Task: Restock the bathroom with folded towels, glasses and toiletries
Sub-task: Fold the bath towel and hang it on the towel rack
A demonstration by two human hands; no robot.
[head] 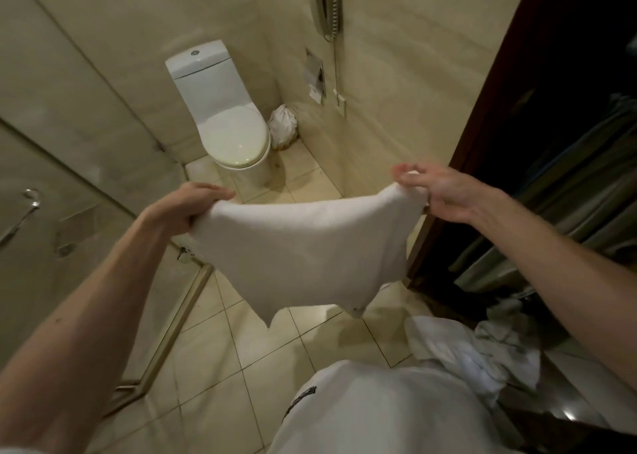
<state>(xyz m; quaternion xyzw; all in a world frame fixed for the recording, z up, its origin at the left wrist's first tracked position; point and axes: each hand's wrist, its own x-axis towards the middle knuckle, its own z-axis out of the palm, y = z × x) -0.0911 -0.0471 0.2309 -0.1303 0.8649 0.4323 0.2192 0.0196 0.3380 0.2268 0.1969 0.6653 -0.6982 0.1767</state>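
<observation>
**Beige-tiled bathroom, one towel held out for folding**

White towel (296, 246) hangs in mid-air, nearer the person than the toilet (234, 136) and clear of the floor (241, 367), with its lower corners dangling. The left hand (186, 208) has its grip curled round the top corner closer to the toilet. The right hand (437, 191) pinches the other top corner between thumb and fingertips, its other fingers loose.

Judging by that spread, the step in hand is folding a towel, with nothing yet put in place. No glasses or toiletries are in sight. The next move seems to call for bringing the two top corners together evenly so the edges match, keeping the cloth off the tiles.

Just right of the toilet, in the wall corner, sits a bin in a bunched white liner (282, 126); its contents cannot be seen. Higher on the wall right of the toilet, a recessed holder (314, 76) keeps paper with a loose end hanging. Well away from the toilet, by the dark door frame (482, 91), a heap of white linen (475, 353) lies loose.
</observation>
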